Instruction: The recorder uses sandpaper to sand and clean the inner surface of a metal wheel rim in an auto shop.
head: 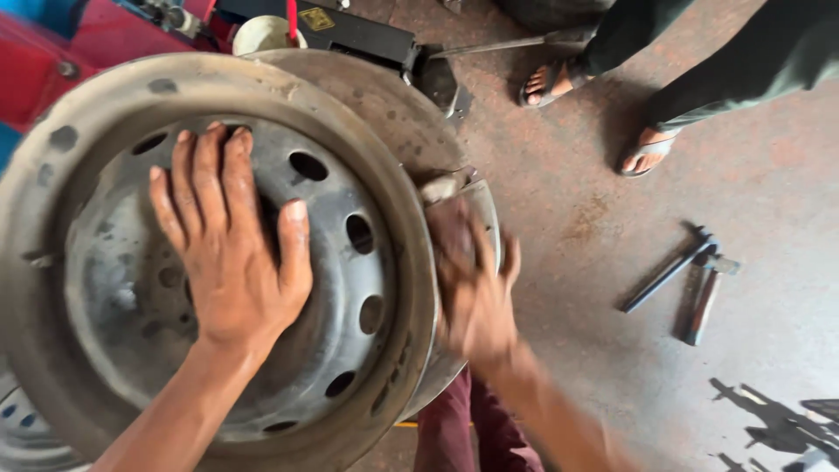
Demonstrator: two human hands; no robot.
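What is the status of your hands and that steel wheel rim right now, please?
Left hand flat on steel wheel rim, open. Right hand blurred at rim's edge, grip unclear. Hand tools on floor, apart.

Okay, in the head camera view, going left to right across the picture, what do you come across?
Steel wheel rim → left hand flat on its disc → right hand, blurred, at the rim's edge → hand tools lying on the floor.

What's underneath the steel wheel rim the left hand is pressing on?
Under the steel wheel rim a second round metal disc sticks out at the upper right, where the blurred right hand works. The left hand lies flat on the rim's centre. The rest underneath is covered.
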